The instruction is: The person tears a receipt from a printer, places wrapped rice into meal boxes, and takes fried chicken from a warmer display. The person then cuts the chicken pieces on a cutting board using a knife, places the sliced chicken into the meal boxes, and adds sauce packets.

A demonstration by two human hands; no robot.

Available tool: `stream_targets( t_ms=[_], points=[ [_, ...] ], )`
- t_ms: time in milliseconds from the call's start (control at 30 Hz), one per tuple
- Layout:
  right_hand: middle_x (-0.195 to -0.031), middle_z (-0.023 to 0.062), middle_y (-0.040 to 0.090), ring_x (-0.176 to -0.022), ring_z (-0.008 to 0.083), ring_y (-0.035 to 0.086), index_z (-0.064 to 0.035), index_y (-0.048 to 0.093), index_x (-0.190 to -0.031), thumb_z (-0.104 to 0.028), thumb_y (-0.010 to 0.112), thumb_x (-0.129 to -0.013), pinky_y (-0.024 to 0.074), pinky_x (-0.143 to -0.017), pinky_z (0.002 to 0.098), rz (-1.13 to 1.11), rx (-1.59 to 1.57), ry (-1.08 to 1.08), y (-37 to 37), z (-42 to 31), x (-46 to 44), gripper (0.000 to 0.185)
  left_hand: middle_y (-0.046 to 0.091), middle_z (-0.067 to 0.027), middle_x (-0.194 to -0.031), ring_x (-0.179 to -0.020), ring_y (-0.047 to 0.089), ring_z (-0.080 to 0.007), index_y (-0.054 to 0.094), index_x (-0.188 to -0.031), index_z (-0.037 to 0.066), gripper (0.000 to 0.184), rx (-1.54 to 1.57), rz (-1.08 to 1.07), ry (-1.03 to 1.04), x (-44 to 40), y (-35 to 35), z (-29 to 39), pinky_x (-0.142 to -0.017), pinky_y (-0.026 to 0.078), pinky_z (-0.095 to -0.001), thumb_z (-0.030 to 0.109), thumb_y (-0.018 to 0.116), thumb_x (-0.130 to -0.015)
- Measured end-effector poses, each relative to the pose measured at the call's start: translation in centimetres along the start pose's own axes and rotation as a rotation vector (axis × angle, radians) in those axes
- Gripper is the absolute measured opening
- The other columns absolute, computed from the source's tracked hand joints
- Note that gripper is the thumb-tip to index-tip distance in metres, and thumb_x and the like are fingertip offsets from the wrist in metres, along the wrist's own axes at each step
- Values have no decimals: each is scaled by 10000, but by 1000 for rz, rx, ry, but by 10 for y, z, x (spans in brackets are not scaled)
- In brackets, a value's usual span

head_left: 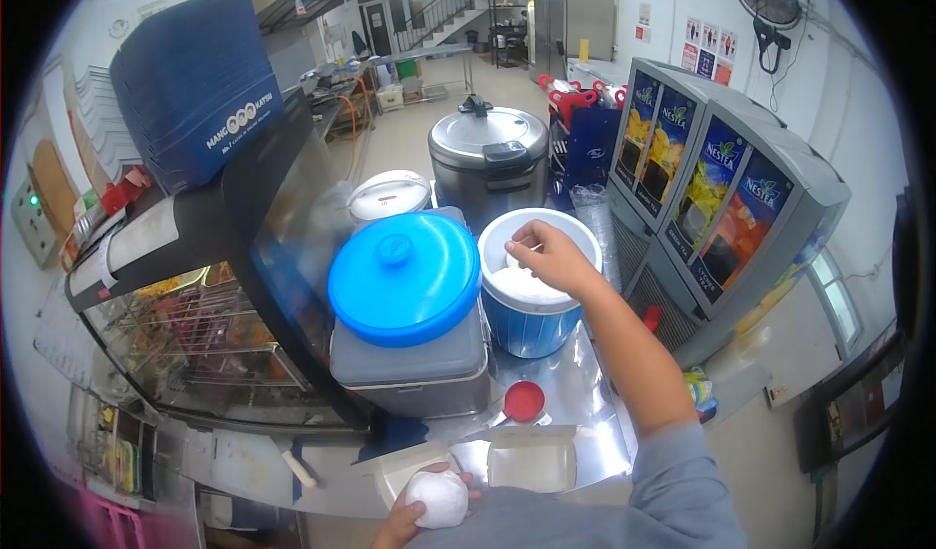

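Reading from the left side of my head view, where the counter setup begins, I log a dark-framed display cabinet [185, 339] with wire racks and trays of food behind its glass, and a blue box [195, 91] standing on its top. Near the cabinet's lower front corner lies a pale handle [299, 468]; what it belongs to I cannot make out. Next, a round blue lid [405, 281] rests on a grey lidded container [409, 359], with a white lid [390, 196] behind it. Below, at the near edge, my left hand [401, 522] is closed around a smooth white ball [441, 499], held in front of an open carton [389, 469]; a second open carton [532, 464] sits to its right. Between the cartons and the tub, a red cup [525, 402] is on the shiny metal counter [590, 408]. Farther back stands a large lidded steel pot [487, 183]. In front of it is the blue tub [531, 323], white-rimmed, with white material inside. Over its mouth, my right hand [554, 256] has its fingers bent toward the thumb; whether anything is pinched there, I cannot tell. Just beside the tub stand clear plastic cups [593, 219], and at far right, grey drink dispensers [717, 183] with fruit-pictured panels.
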State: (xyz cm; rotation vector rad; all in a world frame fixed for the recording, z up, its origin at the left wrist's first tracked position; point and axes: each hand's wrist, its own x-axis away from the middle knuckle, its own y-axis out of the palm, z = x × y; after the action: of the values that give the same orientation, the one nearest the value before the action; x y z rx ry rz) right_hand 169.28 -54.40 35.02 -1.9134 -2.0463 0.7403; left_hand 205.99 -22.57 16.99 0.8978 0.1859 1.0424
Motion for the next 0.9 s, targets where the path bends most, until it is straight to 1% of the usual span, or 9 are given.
stream_targets(
  t_ms=[33,233,267,400,533,633,667,833,900],
  points=[
    [-1132,214,756,-1010,304,753,8,668,-1286,-456,770,-944,579,-891,418,6,120,40,0,25,-15,585,385,-302,-1621,-1465,429,-547,274,-1639,134,1096,10,45,-8,4,-15,-8,-1138,450,-685,542,865,-812],
    [-1204,250,755,-1138,401,725,3,623,-1428,-529,813,-824,533,-1045,434,-241,672,29,49,126,-82,827,381,-300,-1625,-1472,435,-513,303,-1618,133,971,108,142,141,13,-3,-5,-1174,416,-675,417,841,-861],
    [-1181,252,764,-1164,388,725,23,658,-1393,-468,832,-773,548,-1035,419,-384,695,61,54,132,-94,810,380,-300,-1626,-1473,436,-507,308,-1615,133,951,125,170,168,19,-3,-8,-1180,410,-674,396,836,-869],
    [-1104,254,777,-1088,376,752,34,783,-1148,-396,857,-675,600,-926,418,-428,775,61,75,166,-122,643,385,-298,-1623,-1460,456,-493,321,-1598,117,852,153,367,223,42,-7,-16,-1177,417,-668,291,801,-915],
    [-1202,271,749,-1069,403,747,31,725,-1265,-394,909,-645,585,-944,443,-338,539,102,55,130,-94,774,498,-294,-1539,-1391,547,-454,390,-1540,57,682,117,515,243,52,-13,-21,-1132,491,-604,178,734,-964],
    [-1224,271,730,-1038,434,738,41,671,-1321,-388,936,-648,582,-943,435,-190,610,9,51,114,-81,842,588,-278,-1442,-1265,657,-404,452,-1491,1,639,-23,626,200,48,-46,-34,-1043,573,-539,193,766,-968],
    [-1213,264,725,-1036,421,735,44,652,-1329,-387,941,-647,583,-937,422,-155,510,39,46,112,-80,858,672,-221,-1299,-1158,709,-350,506,-1410,-70,473,-25,762,184,46,-46,-36,-988,601,-459,47,683,-987],
    [-1158,210,704,-1053,314,717,62,563,-1375,-314,941,-704,578,-913,365,-34,-72,273,0,62,-33,857,671,-187,-1250,-1104,713,-307,506,-1423,-50,499,-78,815,119,36,-49,-27,-959,608,-450,73,706,-983],
    [-1220,175,677,-1091,257,699,15,522,-1442,-231,902,-787,571,-932,364,-7,-477,184,-10,51,9,796,670,-180,-1252,-1110,709,-300,508,-1424,-51,514,-130,815,95,32,-48,-22,-957,607,-444,87,723,-978]
  ],
)
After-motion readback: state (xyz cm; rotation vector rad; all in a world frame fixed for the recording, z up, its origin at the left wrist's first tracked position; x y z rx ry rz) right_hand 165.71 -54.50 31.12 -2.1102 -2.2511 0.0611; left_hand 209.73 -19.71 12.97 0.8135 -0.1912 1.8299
